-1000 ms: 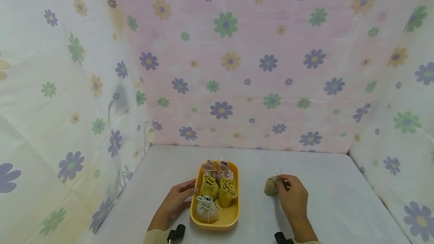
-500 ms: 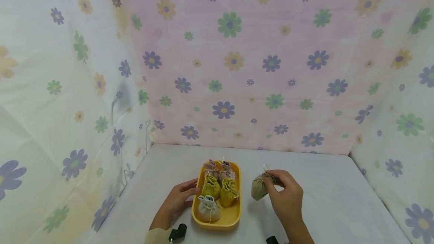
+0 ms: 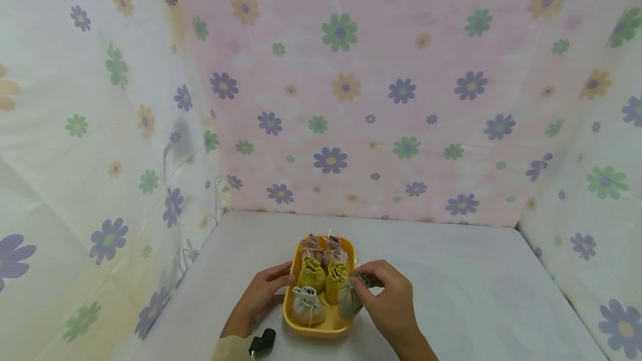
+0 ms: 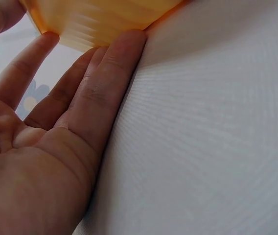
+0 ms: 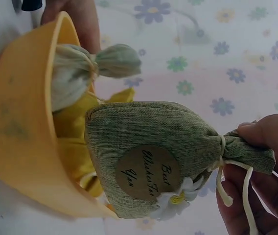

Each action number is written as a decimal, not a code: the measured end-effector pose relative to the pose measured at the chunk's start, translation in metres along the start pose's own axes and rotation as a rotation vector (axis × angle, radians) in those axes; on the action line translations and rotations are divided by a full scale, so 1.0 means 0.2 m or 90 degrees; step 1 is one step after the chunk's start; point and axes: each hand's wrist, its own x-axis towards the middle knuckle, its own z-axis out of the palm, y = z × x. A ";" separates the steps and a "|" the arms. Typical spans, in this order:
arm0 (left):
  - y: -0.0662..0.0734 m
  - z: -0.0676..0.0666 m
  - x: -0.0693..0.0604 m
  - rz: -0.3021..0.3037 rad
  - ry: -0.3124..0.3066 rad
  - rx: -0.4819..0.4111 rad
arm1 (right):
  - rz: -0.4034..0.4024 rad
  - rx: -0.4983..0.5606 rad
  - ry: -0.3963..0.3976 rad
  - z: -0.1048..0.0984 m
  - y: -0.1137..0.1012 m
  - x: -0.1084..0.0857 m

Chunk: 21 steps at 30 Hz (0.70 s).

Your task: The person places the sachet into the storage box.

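Observation:
My right hand point(image 3: 393, 299) pinches the gathered neck of a green cloth drawstring pouch point(image 3: 349, 301), holding it over the front right of a yellow tray point(image 3: 321, 334). In the right wrist view the pouch point(image 5: 144, 132) shows a round "Best Wishes For You" label, a white cloth flower and a cream cord. My left hand point(image 3: 258, 297) rests against the tray's left side; in the left wrist view its fingers point(image 4: 104, 83) are extended and touch the tray wall point(image 4: 100, 24).
Inside the tray sit two pink pouches point(image 3: 312, 247), two yellow pouches point(image 3: 312, 276) and a pale grey-white pouch point(image 3: 307, 306). The tray stands on a white table point(image 3: 481, 283), with flowered cloth point(image 3: 371, 144) hanging behind and at both sides.
My right hand has lifted the green pouch from the table on the right and carried it left over the tray. The left hand has stayed at the tray's side.

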 end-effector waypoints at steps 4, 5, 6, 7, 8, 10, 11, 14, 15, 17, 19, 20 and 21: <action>0.00 0.00 0.01 -0.003 0.000 0.000 | 0.018 -0.001 -0.026 0.06 0.01 -0.02; 0.00 0.00 0.01 -0.004 0.000 -0.001 | 0.024 0.000 -0.034 0.08 0.01 -0.02; 0.00 0.00 0.01 -0.004 0.001 -0.001 | 0.027 0.002 -0.041 0.09 0.01 -0.02; 0.00 0.00 0.01 -0.005 0.002 -0.003 | 0.032 0.004 -0.049 0.10 0.02 -0.03; 0.00 0.00 0.01 -0.006 0.003 -0.004 | 0.036 0.007 -0.054 0.11 0.02 -0.03; 0.00 0.00 0.00 -0.006 0.003 -0.005 | 0.036 0.008 -0.065 0.13 0.02 -0.04; 0.00 0.00 0.00 -0.005 0.003 -0.004 | 0.035 0.009 -0.070 0.13 0.02 -0.04; 0.00 -0.01 0.00 0.001 0.001 -0.003 | 0.032 0.011 -0.090 0.15 0.03 -0.05; 0.00 0.00 0.00 0.003 0.000 -0.002 | 0.032 0.009 -0.098 0.15 0.03 -0.05; 0.00 0.00 0.00 0.007 -0.003 -0.004 | 0.032 0.007 -0.111 0.16 0.04 -0.06; 0.00 0.00 0.00 0.010 -0.005 -0.008 | 0.031 0.003 -0.123 0.17 0.05 -0.07; 0.00 0.00 0.00 0.011 -0.006 -0.007 | 0.030 0.000 -0.127 0.18 0.06 -0.08; 0.00 0.00 0.00 0.012 -0.006 -0.007 | 0.029 -0.005 -0.131 0.18 0.06 -0.08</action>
